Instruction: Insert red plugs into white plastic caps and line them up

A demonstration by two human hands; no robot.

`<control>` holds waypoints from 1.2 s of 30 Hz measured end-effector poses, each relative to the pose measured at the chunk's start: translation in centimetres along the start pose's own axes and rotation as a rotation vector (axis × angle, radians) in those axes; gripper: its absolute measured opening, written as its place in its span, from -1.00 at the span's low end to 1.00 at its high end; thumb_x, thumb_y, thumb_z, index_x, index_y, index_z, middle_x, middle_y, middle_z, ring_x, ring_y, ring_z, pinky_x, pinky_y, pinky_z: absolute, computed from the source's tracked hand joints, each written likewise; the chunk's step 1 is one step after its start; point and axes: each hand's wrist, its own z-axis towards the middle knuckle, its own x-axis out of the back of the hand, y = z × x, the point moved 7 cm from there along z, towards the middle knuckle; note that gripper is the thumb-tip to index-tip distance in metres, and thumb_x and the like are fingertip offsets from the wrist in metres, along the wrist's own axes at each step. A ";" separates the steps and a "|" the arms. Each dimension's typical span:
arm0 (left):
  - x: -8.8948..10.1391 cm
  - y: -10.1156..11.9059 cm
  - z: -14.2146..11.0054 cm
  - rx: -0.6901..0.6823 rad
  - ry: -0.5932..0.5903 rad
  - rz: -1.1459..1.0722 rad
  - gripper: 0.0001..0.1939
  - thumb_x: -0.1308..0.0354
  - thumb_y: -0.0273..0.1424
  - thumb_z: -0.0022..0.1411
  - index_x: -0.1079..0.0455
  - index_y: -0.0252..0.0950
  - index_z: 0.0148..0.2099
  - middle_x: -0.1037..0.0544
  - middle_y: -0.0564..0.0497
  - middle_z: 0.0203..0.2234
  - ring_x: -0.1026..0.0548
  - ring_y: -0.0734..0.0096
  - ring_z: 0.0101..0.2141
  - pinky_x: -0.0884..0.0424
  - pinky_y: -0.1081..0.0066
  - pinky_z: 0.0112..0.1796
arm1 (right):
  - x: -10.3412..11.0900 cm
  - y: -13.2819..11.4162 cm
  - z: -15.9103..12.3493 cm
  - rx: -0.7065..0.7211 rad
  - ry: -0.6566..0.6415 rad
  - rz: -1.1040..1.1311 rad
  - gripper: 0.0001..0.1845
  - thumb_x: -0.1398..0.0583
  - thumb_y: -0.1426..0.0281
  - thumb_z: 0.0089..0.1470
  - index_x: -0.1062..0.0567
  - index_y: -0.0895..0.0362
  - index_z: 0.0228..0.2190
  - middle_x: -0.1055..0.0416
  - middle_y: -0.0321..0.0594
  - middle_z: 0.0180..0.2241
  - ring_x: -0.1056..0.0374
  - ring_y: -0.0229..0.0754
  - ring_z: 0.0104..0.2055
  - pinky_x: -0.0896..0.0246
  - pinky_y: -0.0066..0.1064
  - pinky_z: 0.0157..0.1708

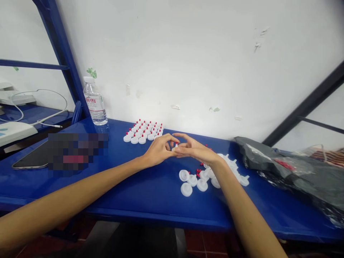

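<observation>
Over the middle of the blue table, my left hand [159, 147] and my right hand [194, 148] meet around a small white nozzle cap [176, 146] with a red tip. The left fingers pinch it from the left, while the right thumb and fingers close on it from the right. Most of its white base is hidden by the fingers. Below and partly behind my right wrist lie loose white nozzle caps [202, 185] without red tips. Small red tips [198, 172] are scattered among them. Beyond my left hand, white caps with red tips [142, 139] stand upright in close rows.
A water bottle [94, 102] stands by the wall at the back left. On the left lies a dark phone [32, 157] beside a blurred patch. A grey plastic bag [292, 175] covers the table's right side. Blue metal posts [57, 46] frame the bench.
</observation>
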 end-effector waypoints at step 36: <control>7.2 -3.9 2.9 0.107 -0.016 0.678 -0.85 -0.16 -0.39 0.07 -0.57 -0.21 -0.34 -0.64 -0.01 -0.36 -0.54 0.26 -0.33 -0.37 0.36 -0.30 | 6.7 -1.9 -1.4 0.083 0.690 -1.115 -0.79 -0.13 0.38 0.19 -0.57 0.04 -0.23 -0.62 -0.26 -0.33 -0.48 -0.14 -0.30 -0.21 -0.38 -0.24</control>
